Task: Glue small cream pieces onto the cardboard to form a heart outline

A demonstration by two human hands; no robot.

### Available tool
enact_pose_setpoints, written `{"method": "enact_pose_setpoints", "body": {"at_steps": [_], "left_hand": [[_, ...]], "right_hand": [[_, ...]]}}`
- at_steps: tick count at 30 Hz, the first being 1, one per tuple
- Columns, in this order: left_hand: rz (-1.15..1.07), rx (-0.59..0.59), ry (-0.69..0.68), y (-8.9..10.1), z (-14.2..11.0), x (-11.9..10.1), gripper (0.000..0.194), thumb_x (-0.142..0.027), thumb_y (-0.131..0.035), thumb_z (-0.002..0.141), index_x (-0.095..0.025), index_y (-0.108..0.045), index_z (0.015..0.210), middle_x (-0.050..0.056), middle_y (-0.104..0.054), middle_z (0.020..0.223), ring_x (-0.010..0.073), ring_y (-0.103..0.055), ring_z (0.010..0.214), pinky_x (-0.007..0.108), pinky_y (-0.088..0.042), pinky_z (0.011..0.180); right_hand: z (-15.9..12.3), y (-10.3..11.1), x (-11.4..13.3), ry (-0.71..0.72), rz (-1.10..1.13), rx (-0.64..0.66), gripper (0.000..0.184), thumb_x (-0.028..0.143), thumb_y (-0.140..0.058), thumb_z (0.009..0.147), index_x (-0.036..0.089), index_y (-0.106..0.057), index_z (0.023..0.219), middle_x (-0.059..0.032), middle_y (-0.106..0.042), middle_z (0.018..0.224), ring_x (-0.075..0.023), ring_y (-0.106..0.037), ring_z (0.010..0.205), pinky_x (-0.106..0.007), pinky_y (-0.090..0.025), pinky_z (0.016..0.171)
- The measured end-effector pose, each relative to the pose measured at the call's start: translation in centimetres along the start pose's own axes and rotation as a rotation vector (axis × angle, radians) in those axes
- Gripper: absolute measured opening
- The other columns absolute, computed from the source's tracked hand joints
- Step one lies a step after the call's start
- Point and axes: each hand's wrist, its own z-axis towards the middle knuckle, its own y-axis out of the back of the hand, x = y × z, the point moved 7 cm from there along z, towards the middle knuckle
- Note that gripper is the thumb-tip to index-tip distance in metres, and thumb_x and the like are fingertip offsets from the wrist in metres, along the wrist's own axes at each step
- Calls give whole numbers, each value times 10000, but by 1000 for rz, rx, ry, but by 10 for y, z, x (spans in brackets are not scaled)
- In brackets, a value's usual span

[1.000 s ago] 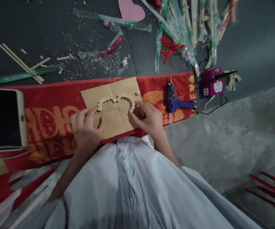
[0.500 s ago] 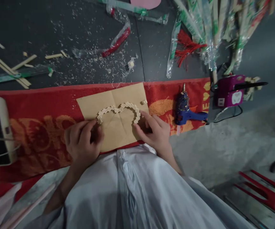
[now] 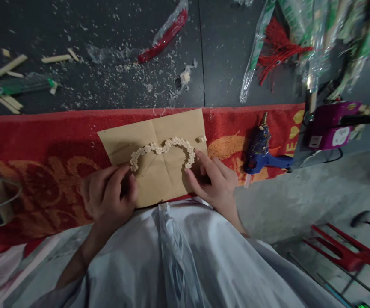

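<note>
A pale, wavy strip of small stick pieces [image 3: 154,148], shaped like the top of a heart, lies on a creased sheet of brown paper [image 3: 159,188]. At its left end is my left hand [image 3: 111,192], index fingertip against the strip and thumb held apart below. My right hand [image 3: 215,177] is by the other end. Its index finger and thumb are spread, with their tips at the strip's outer edge and lower tip. Neither hand has closed around the strip. One small loose cluster of pieces [image 3: 202,138] rests near the paper's right edge.
Under the paper is a red patterned towel [image 3: 53,171]. A blue glue gun [image 3: 258,154] lies to the right, near a purple box [image 3: 329,126]. Wrapped sticks [image 3: 324,42], a red tassel [image 3: 276,47], cut sticks [image 3: 7,68] and shavings are on the dark table [image 3: 223,51].
The view has shifted, so the table items appear closer and displaced. Both hands stay at the strip's two ends; the strip keeps the same shape on the paper.
</note>
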Motion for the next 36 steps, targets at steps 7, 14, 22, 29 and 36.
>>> {"method": "enact_pose_setpoints", "body": {"at_steps": [7, 14, 22, 29, 36], "left_hand": [[-35, 6, 25, 1, -1, 1, 239, -173, -697, 753, -177, -685, 991, 78, -709, 858, 188, -634, 759, 336, -464, 776], [-25, 14, 34, 1, 0, 3, 199, -181, -701, 778, -190, -678, 975, 71, -707, 848, 185, -634, 757, 333, -470, 772], [-35, 5, 21, 2, 1, 1, 201, -183, -715, 765, -183, -688, 964, 74, -709, 829, 186, -636, 740, 326, -474, 751], [-34, 5, 31, 2, 1, 2, 179, -211, -710, 774, -197, -696, 952, 54, -711, 812, 166, -624, 715, 312, -471, 758], [-37, 19, 37, 1, 2, 2, 168, -210, -685, 785, -190, -698, 951, 59, -719, 797, 175, -638, 699, 315, -477, 742]], "right_hand": [[0, -1, 0, -11, -21, 10, 359, 313, -609, 898, 152, -628, 1218, 16, -594, 654, -92, -530, 553, -220, -392, 509], [0, 0, 1, 17, -36, 3, 349, 305, -612, 900, 135, -628, 1205, 21, -584, 640, -87, -514, 536, -209, -394, 508], [0, -1, 0, 12, -51, 15, 367, 326, -597, 913, 145, -628, 1231, 18, -579, 632, -89, -513, 537, -208, -400, 504], [-3, -2, -1, 7, 2, 29, 469, 276, -652, 870, 173, -576, 1321, 26, -579, 647, -92, -518, 534, -213, -404, 500], [-2, -2, -2, -13, -11, 49, 448, 290, -641, 874, 167, -589, 1301, 26, -574, 642, -92, -509, 528, -213, -408, 495]]}}
